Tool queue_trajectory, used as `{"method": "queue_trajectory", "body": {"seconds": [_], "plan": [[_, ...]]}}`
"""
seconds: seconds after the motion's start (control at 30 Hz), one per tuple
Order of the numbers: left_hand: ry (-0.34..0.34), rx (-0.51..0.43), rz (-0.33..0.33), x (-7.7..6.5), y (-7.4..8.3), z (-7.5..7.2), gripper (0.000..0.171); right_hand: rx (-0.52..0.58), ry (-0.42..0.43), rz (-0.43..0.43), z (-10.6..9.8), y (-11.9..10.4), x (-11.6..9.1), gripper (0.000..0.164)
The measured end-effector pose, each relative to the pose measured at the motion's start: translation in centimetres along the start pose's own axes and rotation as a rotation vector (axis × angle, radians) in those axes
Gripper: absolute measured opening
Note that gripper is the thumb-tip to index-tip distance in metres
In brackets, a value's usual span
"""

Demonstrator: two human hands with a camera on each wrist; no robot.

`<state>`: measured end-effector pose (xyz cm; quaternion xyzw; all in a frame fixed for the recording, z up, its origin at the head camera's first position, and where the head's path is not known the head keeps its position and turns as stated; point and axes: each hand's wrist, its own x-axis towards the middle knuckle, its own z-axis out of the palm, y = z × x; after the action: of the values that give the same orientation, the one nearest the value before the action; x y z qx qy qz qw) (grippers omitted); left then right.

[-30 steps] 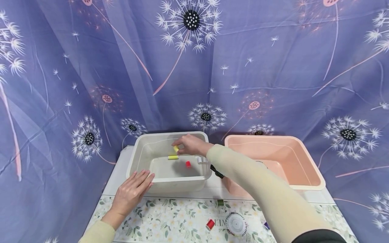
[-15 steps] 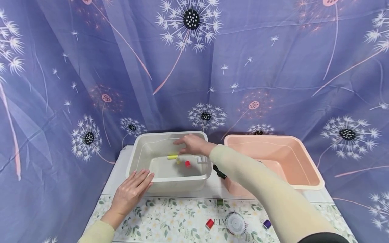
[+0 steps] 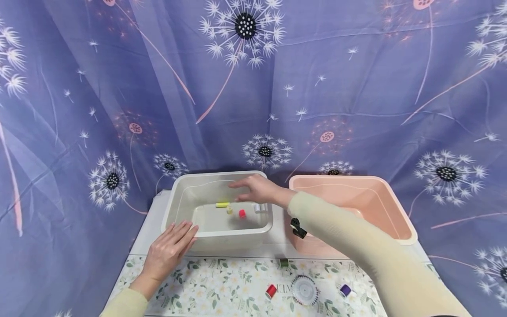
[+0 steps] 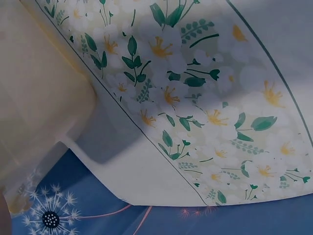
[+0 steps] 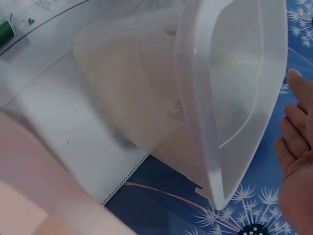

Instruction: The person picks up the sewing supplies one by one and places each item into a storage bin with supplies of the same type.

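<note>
My left hand [image 3: 168, 248] rests on the near left part of the grey plastic basin [image 3: 233, 232], its fingers straight over the rim. Above the right side of that basin hovers my right hand [image 3: 257, 189], fingers loosely extended and holding nothing. Inside the basin lie a yellow thread spool [image 3: 222, 205], a second yellow spool [image 3: 229, 211] showing its end, a red spool [image 3: 242, 213] and white spools [image 3: 258, 208] by the right wall. In the right wrist view the right hand [image 5: 297, 156] shows at the edge, apart from the basin rim [image 5: 198, 98]. The left wrist view barely shows the left hand.
A peach basin [image 3: 352, 193] stands on the right. On the floral mat [image 3: 222, 281] in front lie a green spool [image 3: 284, 263], a red spool [image 3: 271, 291], a purple spool [image 3: 345, 290] and a round wheel of pins [image 3: 305, 290]. A dandelion-print curtain [image 3: 269, 88] hangs behind.
My right hand has let go of a yellow spool, which now sits on the basin floor, and has drawn slightly to the right. My left hand has stayed on the rim.
</note>
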<state>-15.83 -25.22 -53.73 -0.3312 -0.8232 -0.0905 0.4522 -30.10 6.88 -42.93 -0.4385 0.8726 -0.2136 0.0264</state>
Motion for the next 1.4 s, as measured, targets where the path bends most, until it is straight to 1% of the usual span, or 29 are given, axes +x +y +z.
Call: {"method": "queue_trajectory", "body": {"seconds": [0.13,0.27,0.33,0.43,0.67,0.83,1.0,1.17,1.27,1.4], "plan": [[0.008,-0.007,-0.007,0.0,0.0,0.0,0.049,0.045,0.002,-0.011,-0.6,-0.2,-1.0,0.049],[0.009,-0.028,-0.024,0.0,0.0,0.0,0.048,0.066,0.011,0.0,-1.1,-0.3,-2.1,0.05],[0.008,-0.028,-0.034,0.0,0.0,0.0,0.048,0.059,0.022,0.001,-1.4,-0.3,-2.6,0.05],[-0.011,-0.024,-0.052,0.0,0.1,-0.2,0.05,0.059,0.03,0.009,-1.7,-0.5,-3.5,0.053],[-0.091,-0.024,-0.107,0.0,0.3,-0.5,0.058,0.092,0.042,-0.011,-2.2,-1.2,-5.7,0.055],[-0.12,-0.031,-0.127,0.0,0.4,-0.5,0.059,0.124,0.044,-0.018,-2.2,-1.9,-7.4,0.056],[-0.147,-0.031,-0.142,-0.1,0.4,-0.6,0.061,0.116,0.05,-0.036,-2.0,-2.6,-9.1,0.058],[-0.143,-0.037,-0.142,0.0,0.5,-0.6,0.06,0.112,0.066,-0.053,-1.7,-3.5,-10.5,0.06],[-0.141,-0.036,-0.141,0.0,0.6,-0.7,0.06,0.12,0.061,-0.053,-1.5,-3.9,-11.3,0.062],[-0.148,-0.034,-0.145,0.1,0.6,-0.7,0.063,0.127,0.057,-0.053,-1.2,-4.3,-12.1,0.065]]}}
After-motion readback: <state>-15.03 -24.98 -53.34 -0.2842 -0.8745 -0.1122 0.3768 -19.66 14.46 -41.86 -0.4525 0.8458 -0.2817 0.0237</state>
